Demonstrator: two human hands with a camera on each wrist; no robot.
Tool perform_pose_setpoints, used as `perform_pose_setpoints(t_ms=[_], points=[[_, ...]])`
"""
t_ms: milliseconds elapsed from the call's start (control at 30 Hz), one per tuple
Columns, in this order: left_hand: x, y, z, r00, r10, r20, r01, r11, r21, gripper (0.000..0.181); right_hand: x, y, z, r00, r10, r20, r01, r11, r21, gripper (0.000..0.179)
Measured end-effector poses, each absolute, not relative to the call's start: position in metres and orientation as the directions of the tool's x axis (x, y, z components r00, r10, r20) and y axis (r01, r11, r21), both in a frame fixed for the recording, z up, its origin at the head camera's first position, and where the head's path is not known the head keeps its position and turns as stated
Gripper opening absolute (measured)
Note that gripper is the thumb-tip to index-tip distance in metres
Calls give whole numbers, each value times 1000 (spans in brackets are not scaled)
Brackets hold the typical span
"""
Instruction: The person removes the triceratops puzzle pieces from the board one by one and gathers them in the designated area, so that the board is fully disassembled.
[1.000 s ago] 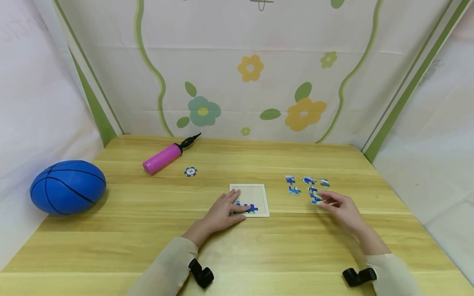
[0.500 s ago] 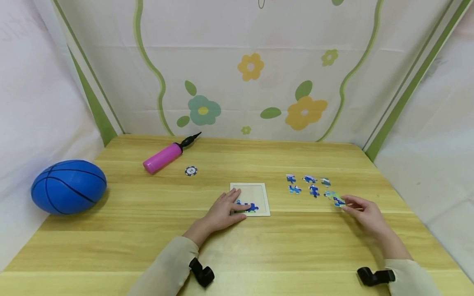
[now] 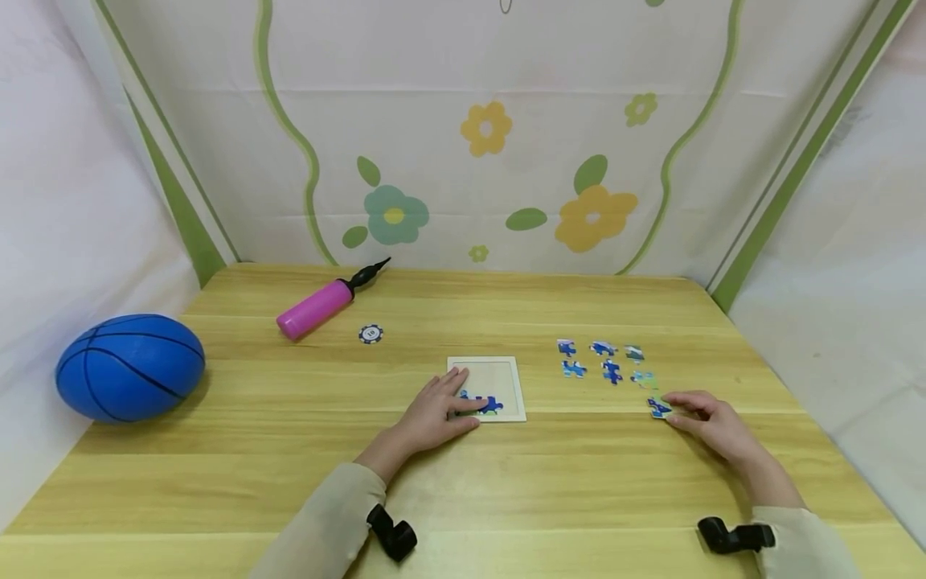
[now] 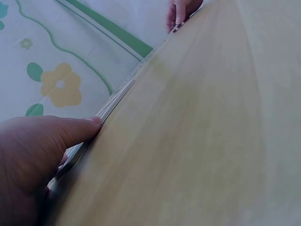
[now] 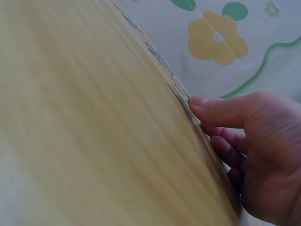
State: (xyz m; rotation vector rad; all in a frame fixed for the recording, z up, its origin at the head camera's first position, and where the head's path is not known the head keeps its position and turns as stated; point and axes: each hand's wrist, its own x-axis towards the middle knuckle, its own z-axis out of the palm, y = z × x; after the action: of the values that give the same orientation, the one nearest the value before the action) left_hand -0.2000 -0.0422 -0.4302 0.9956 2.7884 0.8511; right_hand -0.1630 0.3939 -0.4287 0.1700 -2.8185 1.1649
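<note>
My left hand (image 3: 434,412) rests with spread fingers on a white square puzzle tray (image 3: 515,394). Joined blue puzzle pieces (image 3: 493,404) lie along the tray's near side, partly hidden under the fingers. In the left wrist view, the thumb (image 4: 77,129) lies along the tray's edge. To the right, my right hand (image 3: 712,422) pinches a blue-and-white puzzle piece (image 3: 659,408) by its right side, at the tabletop. Just behind that piece lies a light green and blue puzzle piece (image 3: 643,379). In the right wrist view, the right hand's fingers (image 5: 225,113) are bent, with the thumb at the table surface.
Several loose puzzle pieces (image 3: 611,371) lie in two rows right of the tray. A round poker chip (image 3: 371,334) and a pink hand pump (image 3: 316,309) are at back left. A blue ball (image 3: 132,368) sits on the table's left edge. A flowered curtain (image 3: 434,161) stands behind.
My right hand has moved right, drawing two pieces out of the group. The green one now lies separate, while the pinched blue one has come nearer to me. The left hand has stayed put.
</note>
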Motion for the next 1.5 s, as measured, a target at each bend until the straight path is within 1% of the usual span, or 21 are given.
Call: perform_pose_setpoints(t_ms=[300, 500, 667, 833, 1000, 1167, 1367, 1500], points=[[-199, -43, -429, -793, 599, 116, 559, 637, 530, 34, -163, 392, -432, -978, -115, 171, -201, 718, -667, 32], [-200, -43, -429, -793, 599, 113, 559, 640, 528, 34, -163, 392, -430, -983, -119, 137, -181, 710, -680, 35], [-200, -42, -429, -794, 597, 114, 557, 641, 527, 34, -165, 393, -423, -985, -133, 112, -172, 670, -722, 40], [-199, -42, -429, -793, 600, 108, 556, 640, 530, 34, -169, 387, -411, -985, -141, 102, -171, 674, -719, 41], [-199, -42, -428, -795, 597, 111, 556, 642, 528, 34, -175, 368, -395, -988, -140, 67, -144, 670, -729, 44], [-200, -42, -428, -792, 599, 118, 562, 639, 525, 34, -185, 346, -387, -983, -173, 65, -161, 624, -765, 47], [-199, -42, -429, -793, 598, 117, 559, 637, 531, 33, -198, 315, -386, -968, -226, 110, -226, 594, -772, 44], [-199, -42, -429, -793, 598, 115, 558, 637, 532, 33, -204, 288, -387, -952, -275, 134, -268, 542, -797, 42]])
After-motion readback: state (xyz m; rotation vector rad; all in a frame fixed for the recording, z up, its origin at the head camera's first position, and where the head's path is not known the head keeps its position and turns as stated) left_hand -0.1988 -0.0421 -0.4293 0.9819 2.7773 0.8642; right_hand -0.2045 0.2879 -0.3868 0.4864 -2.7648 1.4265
